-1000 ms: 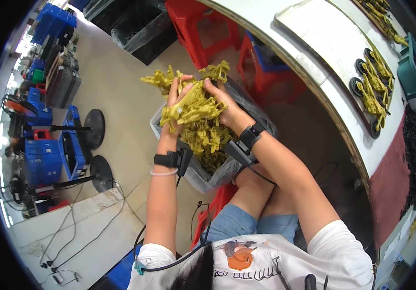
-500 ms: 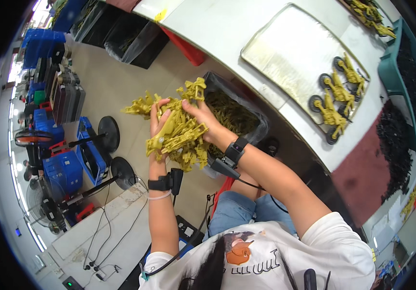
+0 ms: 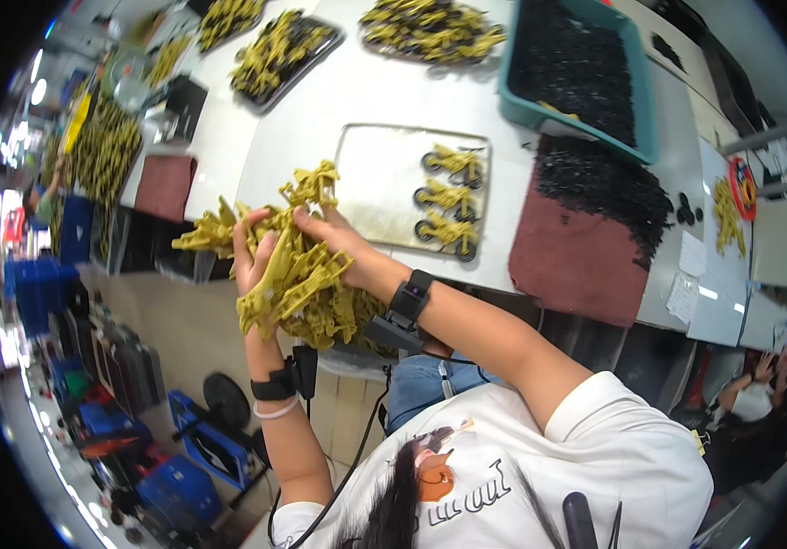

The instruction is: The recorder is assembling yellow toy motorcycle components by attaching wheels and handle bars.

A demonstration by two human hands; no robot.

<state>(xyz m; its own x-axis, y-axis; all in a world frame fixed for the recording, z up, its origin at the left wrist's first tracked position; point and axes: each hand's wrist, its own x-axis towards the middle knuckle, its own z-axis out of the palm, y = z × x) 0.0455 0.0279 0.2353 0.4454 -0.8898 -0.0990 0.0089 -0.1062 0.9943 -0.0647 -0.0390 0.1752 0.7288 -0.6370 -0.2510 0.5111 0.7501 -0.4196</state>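
Both hands grip one large clump of yellow plastic toy motorcycle bodies point(image 3: 306, 291), held in front of me near the table's front edge. My left hand point(image 3: 251, 252) curls round its left side, with some pieces jutting out past the fingers. From the right, my right hand point(image 3: 349, 247) presses in, thumb on top of the pieces. Just beyond the clump lies a pale rectangular tray point(image 3: 380, 197). Three toy motorcycles point(image 3: 448, 197), yellow with black wheels, stand in a column on its right side.
Right of the tray, a teal bin point(image 3: 512, 108) holds small black parts, and more black parts point(image 3: 594, 192) lie on a maroon cloth point(image 3: 567, 270). Trays of yellow-and-black pieces point(image 3: 283, 57) stand along the back. Blue crates point(image 3: 178, 489) are on the floor at left.
My view has swung from the floor and bin toward the table. Both hands have come round with the clump to the tray's near left, still gripping it.
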